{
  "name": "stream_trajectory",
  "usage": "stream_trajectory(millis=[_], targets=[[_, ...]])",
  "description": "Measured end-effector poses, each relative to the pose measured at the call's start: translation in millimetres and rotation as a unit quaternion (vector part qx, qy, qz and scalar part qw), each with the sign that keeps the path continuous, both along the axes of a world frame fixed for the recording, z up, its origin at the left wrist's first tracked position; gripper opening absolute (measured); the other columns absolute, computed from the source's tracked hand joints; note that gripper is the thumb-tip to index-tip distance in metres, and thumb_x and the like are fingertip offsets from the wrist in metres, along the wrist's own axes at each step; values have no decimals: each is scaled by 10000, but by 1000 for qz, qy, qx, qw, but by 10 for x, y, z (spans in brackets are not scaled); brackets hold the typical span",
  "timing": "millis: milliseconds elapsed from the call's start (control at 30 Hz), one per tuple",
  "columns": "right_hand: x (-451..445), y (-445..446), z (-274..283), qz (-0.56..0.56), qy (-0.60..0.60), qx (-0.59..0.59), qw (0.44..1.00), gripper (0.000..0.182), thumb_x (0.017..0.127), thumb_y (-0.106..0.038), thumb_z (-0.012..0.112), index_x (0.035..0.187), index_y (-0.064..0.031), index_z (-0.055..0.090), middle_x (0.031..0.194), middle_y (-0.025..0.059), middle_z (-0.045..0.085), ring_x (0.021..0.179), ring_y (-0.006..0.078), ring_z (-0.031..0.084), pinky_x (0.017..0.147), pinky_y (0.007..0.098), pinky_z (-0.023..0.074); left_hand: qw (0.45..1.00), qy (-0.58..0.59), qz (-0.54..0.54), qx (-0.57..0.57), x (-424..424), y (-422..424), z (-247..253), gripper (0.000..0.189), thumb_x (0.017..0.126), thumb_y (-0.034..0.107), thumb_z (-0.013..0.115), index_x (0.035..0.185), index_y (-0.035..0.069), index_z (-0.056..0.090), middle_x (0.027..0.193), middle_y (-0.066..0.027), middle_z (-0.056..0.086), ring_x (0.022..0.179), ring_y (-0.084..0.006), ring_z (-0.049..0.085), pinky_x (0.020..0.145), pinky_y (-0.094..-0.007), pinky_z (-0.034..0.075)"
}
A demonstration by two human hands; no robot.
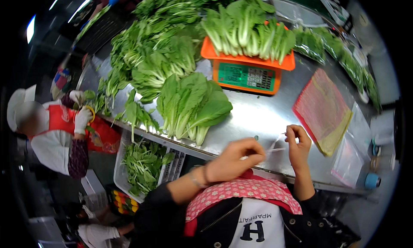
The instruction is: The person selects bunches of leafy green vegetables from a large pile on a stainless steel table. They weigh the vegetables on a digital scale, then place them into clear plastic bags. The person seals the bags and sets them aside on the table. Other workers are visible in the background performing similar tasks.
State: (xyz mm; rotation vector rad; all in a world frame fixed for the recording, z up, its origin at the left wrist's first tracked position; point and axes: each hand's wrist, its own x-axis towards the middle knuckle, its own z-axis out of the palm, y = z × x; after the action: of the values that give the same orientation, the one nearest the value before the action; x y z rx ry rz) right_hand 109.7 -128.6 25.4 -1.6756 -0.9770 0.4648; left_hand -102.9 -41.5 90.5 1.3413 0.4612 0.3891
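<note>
My left hand [237, 159] is curled above the metal table's near edge, blurred; what its fingers hold, if anything, is unclear. To its right my right hand [297, 145] is raised, thumb and forefinger pinched at one end of a thin whitish strip [275, 149], perhaps a tie, that stretches between the hands. A bundle of leafy greens [193, 107] lies left of my hands. Behind it, more leafy greens [161, 51] are piled. An orange digital scale [246, 77] carries stalks of greens [245, 28] on its orange tray [211, 51].
A folded red and yellow mesh-like stack [322, 111] lies right, beside clear plastic bags [348, 161]. Bagged greens [342, 54] line the far right. A white crate of greens [121, 164] stands below the table's left edge. A gloved co-worker [61, 125] works at the left.
</note>
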Motion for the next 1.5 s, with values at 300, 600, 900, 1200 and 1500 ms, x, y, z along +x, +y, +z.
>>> stream_trajectory(millis=[300, 600, 900, 1200, 1500], targets=[[212, -179, -439, 46, -23, -140, 989, 230, 866, -165, 643, 743, 22, 589, 639, 93, 547, 571, 146, 491, 572, 279, 417, 826, 274, 490, 46, -3638, 662, -271, 199, 872, 160, 637, 977, -7, 607, 938, -105, 640, 823, -192, 636, 750, -312, 507], [627, 386, 55, 52, -27, -77, 995, 233, 901, -139, 605, 1081, 8, 596, 958, 48, 622, 846, 125, 565, 779, 257, 451, 550, 723, 257, 331, -3034, 1093, -115, 412, 718, 199, 737, 1077, 38, 615, 1292, -197, 479, 1108, -413, 510, 964, -468, 400], [1090, 1378, 777, 50, 310, 4, 950, 492, 884, -229, 648, 1199, 115, 489, 1155, 159, 573, 1048, 203, 578, 912, 306, 465, 958, 36, 286, 6, -994, 2327, 440, 588, 896, 320, 638, 1303, -61, 449, 1285, -173, 530, 1179, -259, 512, 985, -343, 407], [1411, 2185, 890, 121, 308, -213, 919, 542, 857, -365, 674, 1144, 79, 556, 1091, 168, 622, 986, 210, 611, 892, 354, 488, 966, 154, 94, -186, 440, 3221, 128, 710, 803, 509, 692, 1150, -79, 497, 1091, -193, 579, 1037, -292, 572, 920, -400, 480], [843, 3094, 714, 170, 238, -203, 934, 758, 744, -591, 701, 1166, 28, 578, 1054, 127, 651, 949, 224, 634, 832, 348, 503, 982, 92, 15, -162, 1315, 3378, -97, 556, 892, 447, 604, 1244, 29, 502, 1191, -135, 588, 1052, -250, 603, 884, -390, 511]])
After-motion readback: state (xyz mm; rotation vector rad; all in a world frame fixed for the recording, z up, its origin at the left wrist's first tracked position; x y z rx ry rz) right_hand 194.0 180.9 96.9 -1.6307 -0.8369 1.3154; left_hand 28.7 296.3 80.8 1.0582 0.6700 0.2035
